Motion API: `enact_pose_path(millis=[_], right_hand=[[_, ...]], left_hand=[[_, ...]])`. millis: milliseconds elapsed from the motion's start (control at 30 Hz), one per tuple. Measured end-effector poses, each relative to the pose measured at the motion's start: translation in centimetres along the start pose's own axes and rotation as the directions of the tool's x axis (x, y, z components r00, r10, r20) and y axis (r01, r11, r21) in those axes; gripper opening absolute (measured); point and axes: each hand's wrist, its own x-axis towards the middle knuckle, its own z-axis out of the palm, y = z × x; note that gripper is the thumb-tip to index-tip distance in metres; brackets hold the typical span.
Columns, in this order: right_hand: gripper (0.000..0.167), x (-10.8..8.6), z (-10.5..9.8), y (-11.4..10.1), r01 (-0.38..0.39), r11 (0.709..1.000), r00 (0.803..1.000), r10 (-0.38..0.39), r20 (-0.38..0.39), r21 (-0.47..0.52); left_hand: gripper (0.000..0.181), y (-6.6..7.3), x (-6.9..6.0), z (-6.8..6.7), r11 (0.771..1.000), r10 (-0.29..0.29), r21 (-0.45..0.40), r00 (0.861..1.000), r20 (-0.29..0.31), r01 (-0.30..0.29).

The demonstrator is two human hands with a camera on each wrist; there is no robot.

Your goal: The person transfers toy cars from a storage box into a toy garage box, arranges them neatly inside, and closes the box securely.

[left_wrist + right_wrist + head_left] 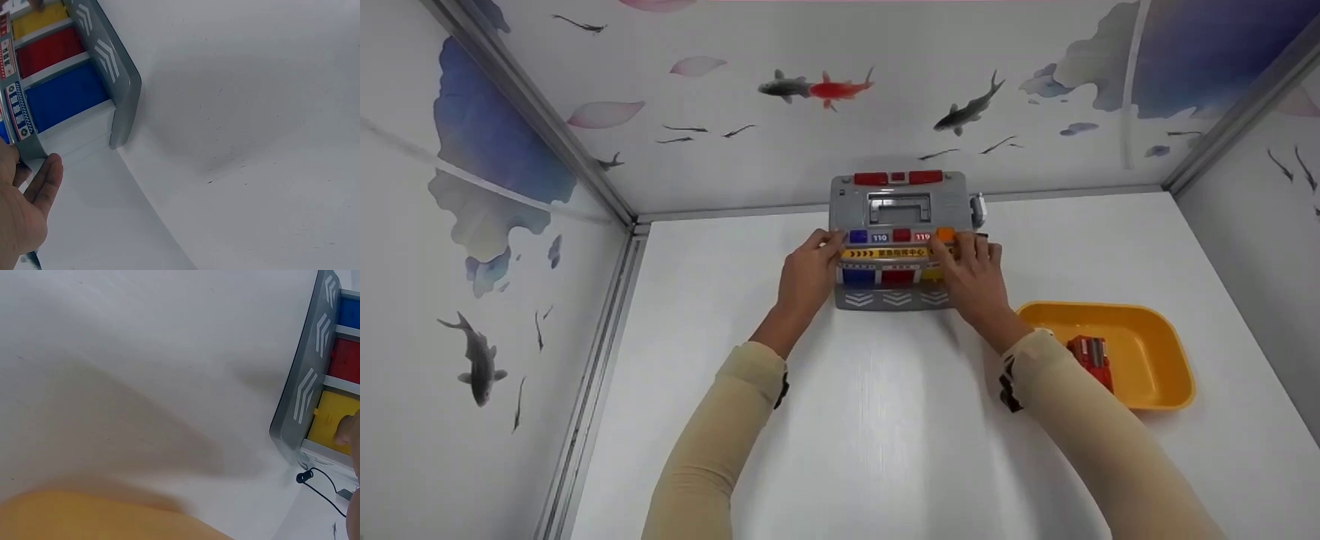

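A grey toy garage [851,210] stands at the back of the table, with a folding handle, red and blue light blocks and a ramp with white chevrons. Its front has blue [67,98], red [50,52] and yellow [332,410] doors. My left hand [805,279] grips the garage's left side, fingers at the lower edge of its upper part. On the right side, my right hand [976,281] holds the garage by its upper right part. One digit of that hand touches the yellow door in the right wrist view; its other fingers are mostly hidden there.
A yellow tray [1155,364] with a small red toy vehicle [1089,356] in it sits right of the right forearm. A black cord [323,494] lies near the garage's right side. Patterned wall panels [885,142] enclose the table at the back and sides.
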Motion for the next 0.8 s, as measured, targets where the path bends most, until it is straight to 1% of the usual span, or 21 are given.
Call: enact_pose_path(millis=[100,233,333,467,600,700,800], right_hand=[[0.068,-0.2,-0.3,0.1,-0.002,0.998,1.0,0.001,0.01,0.056],[0.08,-0.3,-1.0,0.2,-0.002,0.99,0.999,-0.003,0.035,0.138],[0.081,-0.3,-1.7,0.4,0.003,0.986,0.998,-0.012,0.055,0.164],[0.078,-0.1,-2.5,0.4,0.031,0.987,0.998,-0.039,0.05,0.155],[0.075,0.4,-3.3,-0.4,0.089,0.99,0.994,-0.094,0.047,0.105],[0.071,0.8,-3.9,-1.4,0.154,0.986,0.984,-0.158,0.078,0.063],[0.071,1.1,-4.4,-2.4,0.215,0.975,0.968,-0.22,0.118,0.052]], left_hand=[[0.037,0.1,0.0,0.0,1.0,-0.003,0.001,1.0,-0.001,0.003],[0.037,0.2,0.0,-0.1,1.0,-0.006,-0.009,1.0,-0.002,0.006],[0.037,0.2,0.0,-0.1,1.0,-0.011,-0.013,1.0,-0.001,0.011],[0.038,0.1,0.1,-0.1,1.0,-0.017,-0.011,1.0,0.002,0.017],[0.038,0.1,0.1,0.0,0.999,-0.026,-0.018,1.0,0.006,0.026],[0.038,0.1,0.1,0.0,1.0,-0.027,-0.015,1.0,0.006,0.027],[0.037,0.1,0.0,0.1,1.0,-0.027,-0.007,1.0,0.006,0.027]])
